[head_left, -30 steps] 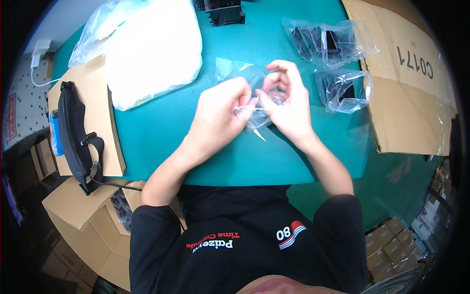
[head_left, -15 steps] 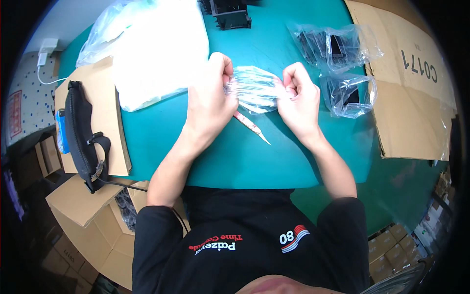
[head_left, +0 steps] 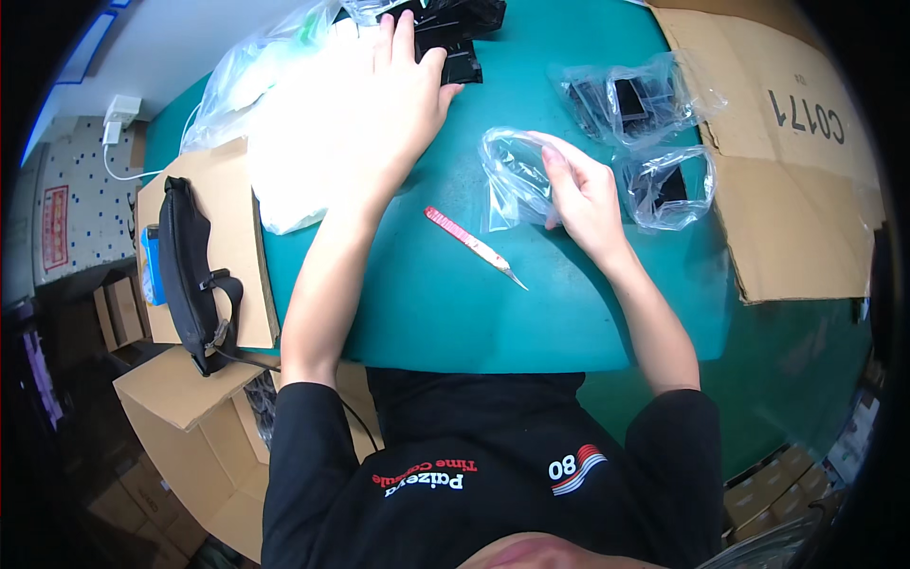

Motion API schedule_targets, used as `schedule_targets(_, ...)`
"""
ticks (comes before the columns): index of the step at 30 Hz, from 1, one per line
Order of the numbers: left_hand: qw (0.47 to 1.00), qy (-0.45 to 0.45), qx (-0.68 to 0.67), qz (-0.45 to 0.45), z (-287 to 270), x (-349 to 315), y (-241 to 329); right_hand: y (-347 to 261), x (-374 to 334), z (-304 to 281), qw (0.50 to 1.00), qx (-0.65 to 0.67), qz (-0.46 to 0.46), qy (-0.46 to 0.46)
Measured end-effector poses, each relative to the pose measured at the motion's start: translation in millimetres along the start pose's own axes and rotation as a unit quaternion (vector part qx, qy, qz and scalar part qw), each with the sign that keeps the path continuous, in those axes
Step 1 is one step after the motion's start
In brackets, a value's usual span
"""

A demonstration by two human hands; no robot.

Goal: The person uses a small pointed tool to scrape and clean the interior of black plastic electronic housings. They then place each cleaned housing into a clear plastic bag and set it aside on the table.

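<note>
My right hand [head_left: 586,194] is closed on the side of a clear plastic bag [head_left: 509,175], whose mouth stands partly open above the green table. At the far side my left hand [head_left: 409,81] stretches out with its fingers apart, at the edge of several black plastic parts [head_left: 462,62]; whether the fingertips touch them I cannot tell. Below the bag lies a pointed tool, apparently tweezers [head_left: 466,237], with a red and white wrapped handle and a thin metal tip.
Two clear bags with black parts inside, an upper bag [head_left: 630,100] and a lower bag [head_left: 670,187], lie beside a cardboard flap [head_left: 796,190]. White plastic sheeting [head_left: 303,123] covers the far left. A black pouch [head_left: 185,275] rests on cardboard [head_left: 242,247]; an open carton [head_left: 190,446] stands below.
My left hand has let go of the bag and moved away to the black parts. The bag, stretched between both hands before, now hangs loosely from my right hand.
</note>
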State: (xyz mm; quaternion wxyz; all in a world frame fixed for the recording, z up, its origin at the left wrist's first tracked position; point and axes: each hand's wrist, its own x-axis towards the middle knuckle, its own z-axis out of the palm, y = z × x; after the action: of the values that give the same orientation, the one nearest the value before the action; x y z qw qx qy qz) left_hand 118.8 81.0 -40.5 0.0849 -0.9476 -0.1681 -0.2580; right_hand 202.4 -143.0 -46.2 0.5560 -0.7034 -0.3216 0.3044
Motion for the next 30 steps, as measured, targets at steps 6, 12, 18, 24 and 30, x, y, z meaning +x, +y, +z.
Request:
schedule_targets(6,0.977,0.066,-0.199,-0.033,-17.5,-11.0,14.9,19.6,7.4,-2.7,0.991,0.113,0.047,0.055)
schedule_targets(12,0.854,0.093,-0.512,0.018,-55.7,-53.9,43.0,25.2,4.9,1.7,0.998,0.046,-0.034,0.039)
schedule_targets(18,0.865,0.015,-0.501,0.018,-45.0,-71.8,42.3,17.1,3.6,5.8,0.965,0.261,-0.012,-0.027)
schedule_targets(24,0.903,-0.073,-0.422,0.029,-55.2,-71.7,44.1,16.4,1.5,6.0,0.983,-0.087,-0.149,0.068)
schedule_targets(30,0.913,-0.017,-0.407,-0.027,-51.7,-76.9,45.3,11.5,-3.4,11.6,0.941,-0.231,-0.22,0.115)
